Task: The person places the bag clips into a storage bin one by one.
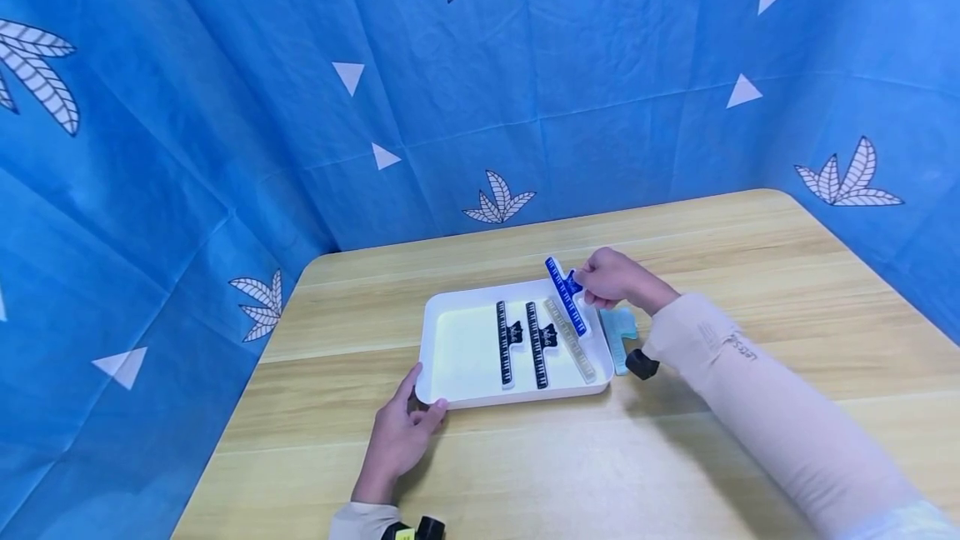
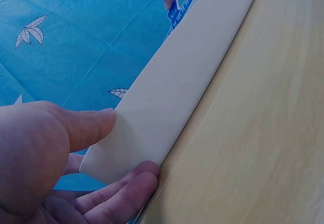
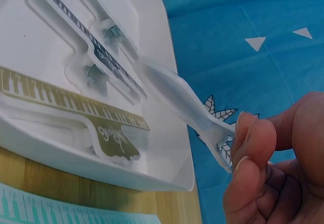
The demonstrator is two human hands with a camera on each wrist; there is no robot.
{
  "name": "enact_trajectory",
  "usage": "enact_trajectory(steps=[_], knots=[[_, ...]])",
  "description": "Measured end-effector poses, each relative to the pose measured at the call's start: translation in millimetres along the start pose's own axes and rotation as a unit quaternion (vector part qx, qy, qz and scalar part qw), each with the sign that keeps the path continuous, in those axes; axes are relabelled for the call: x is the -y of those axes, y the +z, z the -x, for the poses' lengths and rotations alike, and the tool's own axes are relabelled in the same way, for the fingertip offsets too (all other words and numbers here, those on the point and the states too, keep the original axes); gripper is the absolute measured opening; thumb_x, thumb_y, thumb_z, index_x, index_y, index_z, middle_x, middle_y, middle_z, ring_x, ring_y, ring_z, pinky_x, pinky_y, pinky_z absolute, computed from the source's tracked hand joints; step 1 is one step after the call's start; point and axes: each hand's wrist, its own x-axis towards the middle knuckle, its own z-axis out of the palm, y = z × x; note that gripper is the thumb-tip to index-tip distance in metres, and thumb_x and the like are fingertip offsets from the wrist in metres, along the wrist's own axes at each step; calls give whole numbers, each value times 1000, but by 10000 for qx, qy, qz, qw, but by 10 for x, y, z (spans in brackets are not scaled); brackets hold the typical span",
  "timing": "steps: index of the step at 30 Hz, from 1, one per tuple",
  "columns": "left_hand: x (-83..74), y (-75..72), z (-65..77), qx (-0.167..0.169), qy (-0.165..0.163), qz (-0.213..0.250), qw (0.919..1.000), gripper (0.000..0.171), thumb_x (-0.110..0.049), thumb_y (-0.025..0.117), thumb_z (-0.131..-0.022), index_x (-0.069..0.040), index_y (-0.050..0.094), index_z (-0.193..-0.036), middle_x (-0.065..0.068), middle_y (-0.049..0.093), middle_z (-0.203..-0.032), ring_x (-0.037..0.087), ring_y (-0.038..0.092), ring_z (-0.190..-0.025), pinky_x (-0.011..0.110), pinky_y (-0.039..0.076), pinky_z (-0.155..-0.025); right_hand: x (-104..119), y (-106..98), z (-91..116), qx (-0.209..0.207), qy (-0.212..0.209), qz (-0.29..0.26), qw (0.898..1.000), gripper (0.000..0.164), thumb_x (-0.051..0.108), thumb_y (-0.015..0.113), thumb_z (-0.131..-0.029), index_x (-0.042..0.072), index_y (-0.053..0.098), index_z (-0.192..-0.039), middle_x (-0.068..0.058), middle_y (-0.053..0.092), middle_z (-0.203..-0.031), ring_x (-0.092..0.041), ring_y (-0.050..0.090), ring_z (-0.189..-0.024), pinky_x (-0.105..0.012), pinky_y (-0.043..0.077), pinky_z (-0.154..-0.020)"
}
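Note:
My right hand [image 1: 611, 277] pinches the handle of a blue clip [image 1: 564, 294] with a piano-key pattern, tilted over the right end of a white tray [image 1: 461, 357]. In the right wrist view, the held clip [image 3: 172, 92] shows its pale side, with thumb and fingertips at its handle. Around the tray's near left corner, my left hand [image 1: 401, 440] grips with the thumb at the rim and fingers along the outer wall [image 2: 152, 97]. Two black piano-key clips [image 1: 504, 348] [image 1: 536, 348] and a gold one [image 3: 71, 102] lie in the tray.
A teal clip [image 1: 617, 336] lies on the wooden table [image 1: 525, 473] right against the tray's right side. Behind the table hangs a blue curtain [image 1: 600, 107] with white leaves and triangles. Dark wrist cameras [image 1: 642, 364] sit at both cuffs.

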Motion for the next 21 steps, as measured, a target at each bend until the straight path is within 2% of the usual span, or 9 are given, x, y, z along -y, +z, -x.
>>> enact_trajectory(steps=[5,12,17,21], knots=[[9,0,-1,-2,0,-35,10000,73,-37,61,-86,-15,22,-145,11,61,-107,7,63,-73,36,45,-76,22,38,-5,-21,-22,34,10000,33,21,42,-97,2,58,-76,-7,56,-65,-15,49,-52,-26,44,-52],[20,0,-1,29,-15,-7,10000,75,-39,61,-86,-15,22,-145,8,64,-100,8,63,-73,35,44,-74,48,90,-19,47,-58,-4,10000,31,20,44,-96,-3,59,-83,-7,57,-65,-14,49,-51,-26,43,-51],[14,-1,-3,21,-9,4,10000,74,-38,61,-86,-16,22,-145,8,64,-100,8,63,-71,35,44,-73,82,118,-19,83,-102,-78,9999,30,20,45,-95,0,58,-77,-8,57,-66,-14,49,-51,-26,43,-51],[13,-3,-8,14,-2,-29,10000,74,-37,60,-87,-16,21,-145,6,65,-99,8,64,-73,38,44,-77,115,141,-10,171,-130,-188,9996,30,19,46,-95,4,54,-70,-8,57,-65,-14,48,-50,-26,42,-50]])
